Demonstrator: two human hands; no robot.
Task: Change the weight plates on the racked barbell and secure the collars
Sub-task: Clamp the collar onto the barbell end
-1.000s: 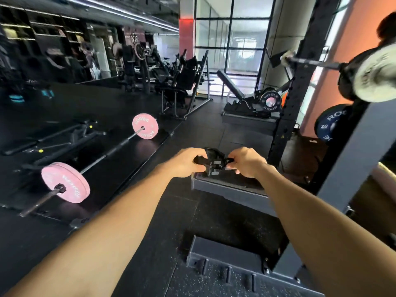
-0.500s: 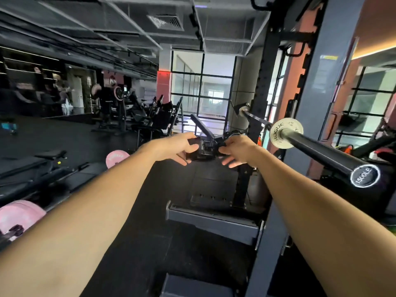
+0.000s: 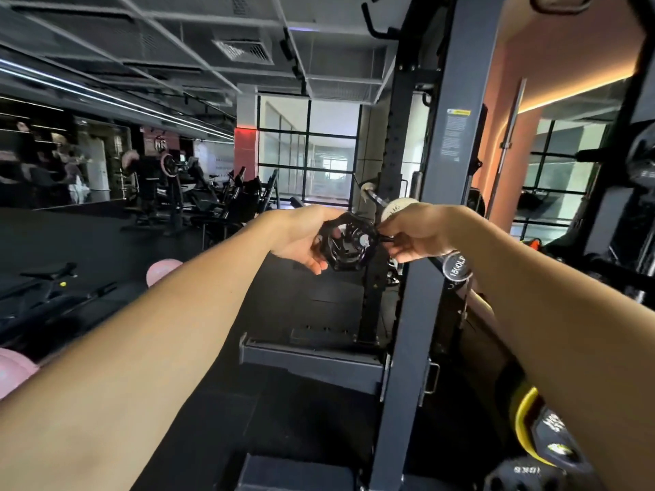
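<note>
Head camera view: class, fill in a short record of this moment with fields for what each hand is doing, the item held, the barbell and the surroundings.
left hand: grips the collar's left side
right hand: pinches the collar's lever
collar: black, held up between both hands, not yet on the sleeve
barbell: racked, sleeve end bare and facing the camera
rack upright: dark, just right of the collar
pink plates: at the left, low in view

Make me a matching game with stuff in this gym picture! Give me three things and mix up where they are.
Things:
1. black collar
2. barbell end cap
3. pink plate

Places:
A. down on the floor, far off to the left
B. held between the left hand and right hand
C. just under the right wrist, facing the camera

Pairs: 1-B, 2-C, 3-A
</note>
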